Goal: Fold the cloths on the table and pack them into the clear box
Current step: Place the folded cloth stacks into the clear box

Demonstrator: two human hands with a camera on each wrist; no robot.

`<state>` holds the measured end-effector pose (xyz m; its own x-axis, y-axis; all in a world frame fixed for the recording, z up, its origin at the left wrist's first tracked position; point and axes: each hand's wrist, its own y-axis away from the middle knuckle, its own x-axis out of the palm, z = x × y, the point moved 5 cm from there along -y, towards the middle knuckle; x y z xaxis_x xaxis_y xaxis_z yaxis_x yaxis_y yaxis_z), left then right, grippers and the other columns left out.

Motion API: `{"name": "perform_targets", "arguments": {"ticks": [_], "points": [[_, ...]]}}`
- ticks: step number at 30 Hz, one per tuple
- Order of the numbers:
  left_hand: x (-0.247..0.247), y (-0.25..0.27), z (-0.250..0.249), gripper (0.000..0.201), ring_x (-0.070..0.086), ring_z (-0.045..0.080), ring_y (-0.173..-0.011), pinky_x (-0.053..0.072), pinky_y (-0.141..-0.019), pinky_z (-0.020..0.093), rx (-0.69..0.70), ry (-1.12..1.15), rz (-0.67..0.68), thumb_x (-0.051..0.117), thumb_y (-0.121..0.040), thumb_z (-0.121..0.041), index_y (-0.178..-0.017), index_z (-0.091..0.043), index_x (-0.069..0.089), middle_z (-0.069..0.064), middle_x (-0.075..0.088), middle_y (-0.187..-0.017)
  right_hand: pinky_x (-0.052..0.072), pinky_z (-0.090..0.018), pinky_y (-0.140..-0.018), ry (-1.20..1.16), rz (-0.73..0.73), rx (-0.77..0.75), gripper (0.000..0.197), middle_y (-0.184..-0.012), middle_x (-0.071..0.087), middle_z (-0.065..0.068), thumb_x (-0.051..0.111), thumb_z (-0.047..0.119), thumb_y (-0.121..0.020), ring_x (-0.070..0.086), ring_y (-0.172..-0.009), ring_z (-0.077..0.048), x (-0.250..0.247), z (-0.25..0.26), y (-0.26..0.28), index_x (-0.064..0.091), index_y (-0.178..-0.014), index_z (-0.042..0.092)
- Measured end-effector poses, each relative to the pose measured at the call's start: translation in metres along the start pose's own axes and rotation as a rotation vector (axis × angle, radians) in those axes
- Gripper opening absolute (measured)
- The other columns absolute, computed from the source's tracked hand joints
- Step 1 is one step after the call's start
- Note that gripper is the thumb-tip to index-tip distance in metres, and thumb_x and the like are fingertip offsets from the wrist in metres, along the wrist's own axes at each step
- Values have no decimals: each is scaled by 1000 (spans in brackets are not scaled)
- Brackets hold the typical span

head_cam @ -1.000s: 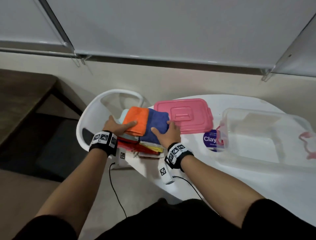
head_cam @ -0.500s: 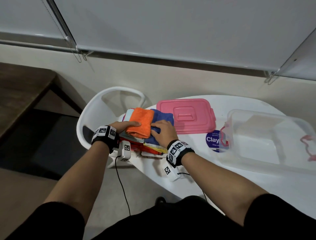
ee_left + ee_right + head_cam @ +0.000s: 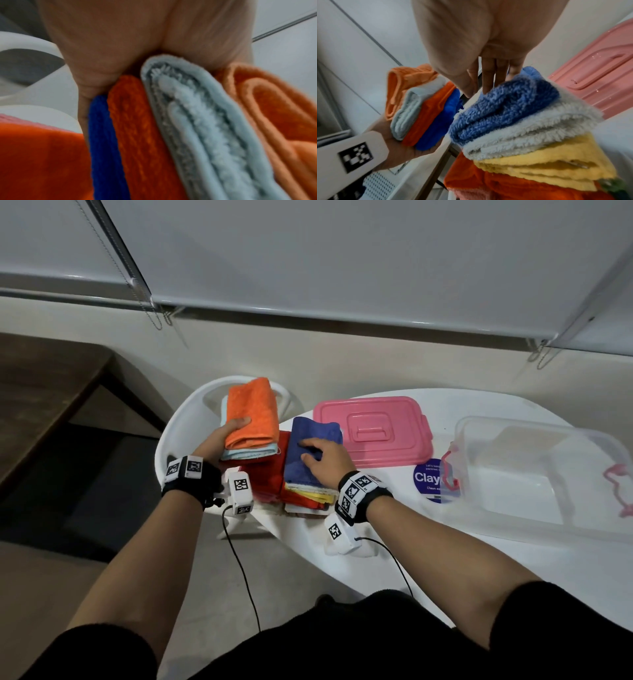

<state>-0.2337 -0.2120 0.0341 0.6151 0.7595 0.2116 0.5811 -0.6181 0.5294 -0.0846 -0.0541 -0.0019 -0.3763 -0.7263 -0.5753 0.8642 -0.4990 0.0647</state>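
- Left hand (image 3: 219,440) grasps a small bundle of folded cloths, lifted clear of the desk (image 3: 513,570) off its left edge, above a white chair (image 3: 185,419).
- Bundle layers, seen from the right wrist: orange cloth (image 3: 251,412) on top, then pale blue cloth (image 3: 406,115), a darker orange cloth (image 3: 428,116), a bright blue cloth (image 3: 440,121) lowest, against the palm.
- Thumb lies over the orange cloth; the left wrist view shows the four folded edges wedged into the palm.
- Right hand (image 3: 325,460) rests on the remaining stack (image 3: 308,487) at the desk's left edge, fingers slightly bent on the top navy cloth (image 3: 308,440); whether it pinches the cloth I cannot tell.
- Under the navy cloth: a white fleecy cloth (image 3: 530,135), a yellow cloth (image 3: 547,162), then red-orange ones (image 3: 267,470).
- Pink lid (image 3: 373,429) lies flat just beside the stack, toward the far edge.
- Clear box (image 3: 548,481) stands open toward the desk's right side, well apart from the stack, with pink latches (image 3: 448,474); no cloth visible inside.
- A round blue sticker (image 3: 426,479) sits on the desk between lid and box.
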Motion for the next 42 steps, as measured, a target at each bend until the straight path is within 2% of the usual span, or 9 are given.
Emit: {"name": "perform_targets", "arguments": {"ticks": [3,7,11,15,18,22,30,37,42], "points": [[16,12,-12,96,72,27,-86,58,-82,38,60,50,94,96,-36,-46,-116,-6,59,14,74,-100,46,-22,-100,-270,-36,112,32,-119,70,2,60,10,-93,63,-112,-11,-4,-8,-5,65,-124,18],[48,19,-17,79,72,28,-86,60,-77,39,95,120,198,97,-34,-40,-102,-7,74,15,73,-98,52,-29,-90,-697,-132,276,23,-105,72,-5,61,8,-90,67,-100,-20,-23,-17,-1,67,-110,18],[84,21,-12,92,70,31,-92,55,-92,46,79,129,253,96,-40,-39,-117,-5,60,17,71,-105,53,-32,-73,-967,-216,299,20,-94,70,-18,55,24,-93,67,-86,-30,-54,-19,13,62,-107,11],[128,21,-6,91,70,31,-94,56,-91,45,62,95,341,96,-43,-38,-118,-4,59,18,70,-108,55,-35,-70,-919,-184,222,56,-91,73,-8,51,66,-83,67,-76,-22,-83,-23,26,59,-114,20],[162,11,1,93,68,34,-100,55,-92,48,45,13,310,94,-51,-35,-127,-2,54,22,66,-118,56,-38,-76,-840,-189,178,84,-119,66,-9,51,83,-74,68,-99,-29,-108,-33,33,47,-133,23],[221,1,12,95,63,40,-112,49,-98,55,71,-39,258,91,-63,-32,-139,-6,42,24,59,-131,55,-48,-94,-870,-181,195,101,-135,58,-10,65,69,-75,70,-104,-21,-156,-48,49,22,-153,23],[377,9,43,65,69,39,-99,57,-85,45,113,-115,391,80,-73,-31,-125,-2,54,22,69,-112,48,-51,-102,-988,-87,148,114,-133,60,-19,77,74,-58,61,-118,-37,-276,-89,100,39,-145,11],[446,-1,78,73,71,36,-92,59,-75,42,44,-132,315,85,-66,-34,-120,-1,50,24,68,-110,43,-51,-105,-1052,-27,370,64,-115,61,-23,71,46,-74,59,-103,-37,-327,-163,119,60,-122,5],[452,-5,91,44,68,12,-77,51,-66,23,160,-756,224,61,-86,-60,-100,-18,62,-2,71,-93,48,-37,-80,-814,64,608,63,-89,64,-14,72,55,-51,61,-79,-29,-327,-207,114,65,-96,11]]}}
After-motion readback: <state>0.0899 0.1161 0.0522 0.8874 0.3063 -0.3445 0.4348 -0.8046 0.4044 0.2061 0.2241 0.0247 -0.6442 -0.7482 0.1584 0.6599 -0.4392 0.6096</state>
